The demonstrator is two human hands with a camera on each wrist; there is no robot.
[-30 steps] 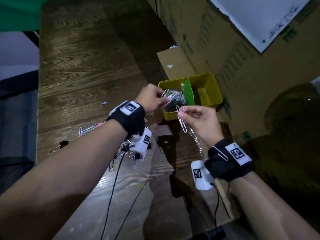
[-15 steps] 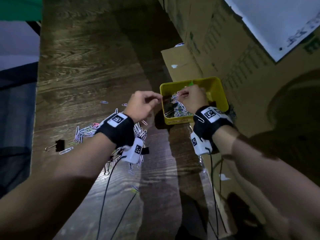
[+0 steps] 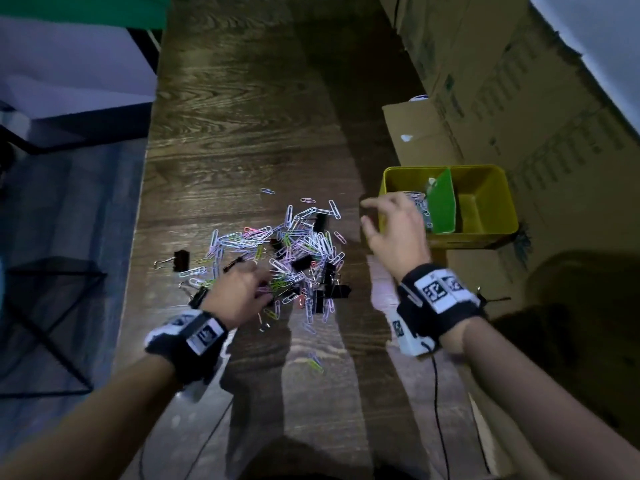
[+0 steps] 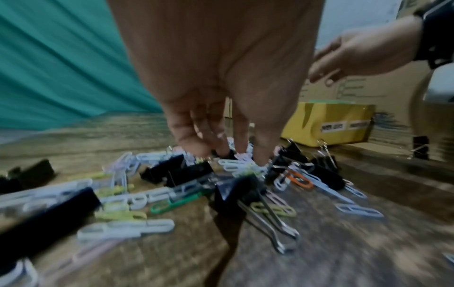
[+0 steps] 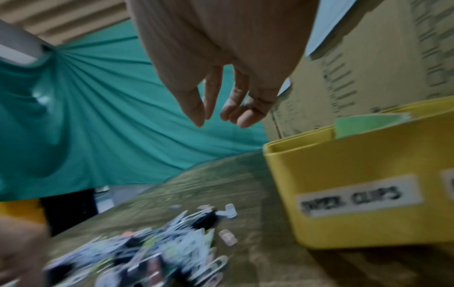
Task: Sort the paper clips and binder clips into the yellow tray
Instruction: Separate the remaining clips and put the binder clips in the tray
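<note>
A heap of coloured paper clips [image 3: 294,247] mixed with black binder clips [image 3: 301,263] lies mid-table. My left hand [image 3: 263,289] reaches down into its near side, and its fingertips [image 4: 260,155] come together on white and pink paper clips [image 4: 239,158]. The yellow tray [image 3: 491,230] stands to the right, split by a green divider [image 3: 441,206], with paper clips [image 3: 419,206] in the left compartment. My right hand [image 3: 367,214] hovers empty beside the tray's left wall, fingers [image 5: 245,116] relaxed. That wall [image 5: 343,174] bears a "PAPER CLIPS" label [image 5: 356,196].
One binder clip [image 3: 180,260] lies apart, left of the heap. Cardboard boxes [image 3: 519,98] line the right side behind the tray. The table's left edge [image 3: 147,202] drops to a black wire stand [image 3: 52,323]. Teal cloth [image 3: 86,12] hangs at the far end.
My right hand has come out of the tray's left compartment and let go of its paper clips. My left hand has dropped from beside the tray back into the heap.
</note>
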